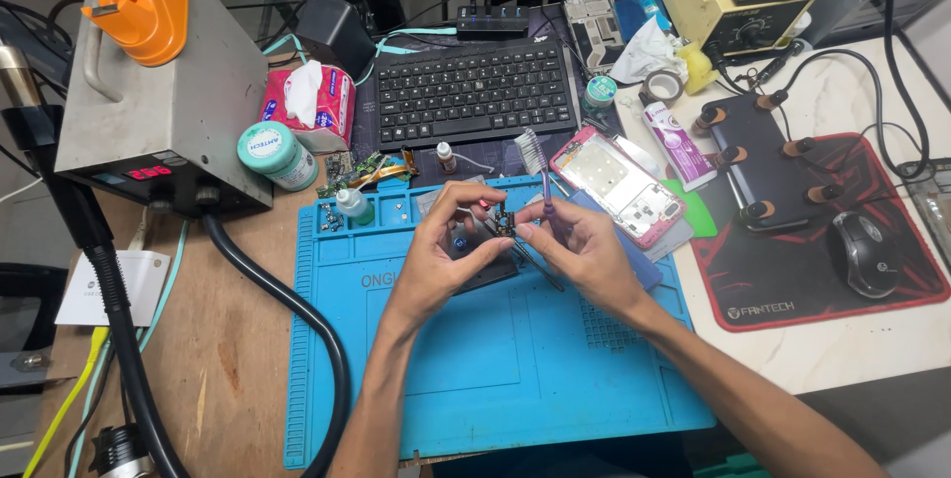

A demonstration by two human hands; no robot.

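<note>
While both hands hover over the blue mat, left hand fingers pinch a small circuit board; right hand grips a brush just right of it.

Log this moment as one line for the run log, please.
left hand: pinches small circuit board | right hand: steadies board, holds purple brush | over blue work mat | opened phone beside

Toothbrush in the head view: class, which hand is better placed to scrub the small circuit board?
Right. The right hand already holds the toothbrush, while the left hand pinches the circuit board steady.
</note>
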